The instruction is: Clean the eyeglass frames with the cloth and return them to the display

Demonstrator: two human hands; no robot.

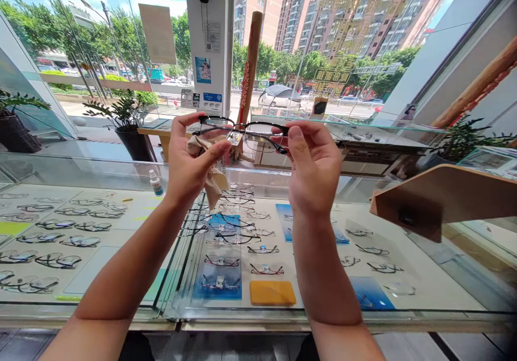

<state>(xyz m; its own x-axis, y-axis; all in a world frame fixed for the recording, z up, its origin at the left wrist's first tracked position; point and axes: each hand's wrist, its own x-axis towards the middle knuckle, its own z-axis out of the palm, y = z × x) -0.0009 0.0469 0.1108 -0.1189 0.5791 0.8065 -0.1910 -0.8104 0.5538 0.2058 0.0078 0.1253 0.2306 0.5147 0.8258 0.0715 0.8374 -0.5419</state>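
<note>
Both hands hold up a pair of eyeglasses [264, 130] with dark upper rims, in front of the window and above the glass counter. My left hand [194, 159] grips the left side of the frame, with a beige cleaning cloth [216, 187] bunched in its fingers and hanging below. Its thumb points toward the nose bridge, beside a small pale tag. My right hand [313, 161] pinches the right end of the frame between thumb and fingers, near the hinge and a dark temple arm.
Under the counter glass lie rows of eyeglasses [264, 269], blue cards and an orange case [272, 293]. A small spray bottle [155, 183] stands left of my left hand. A brown wooden board [440, 199] juts in at the right. Potted plants [121, 116] stand beyond the counter.
</note>
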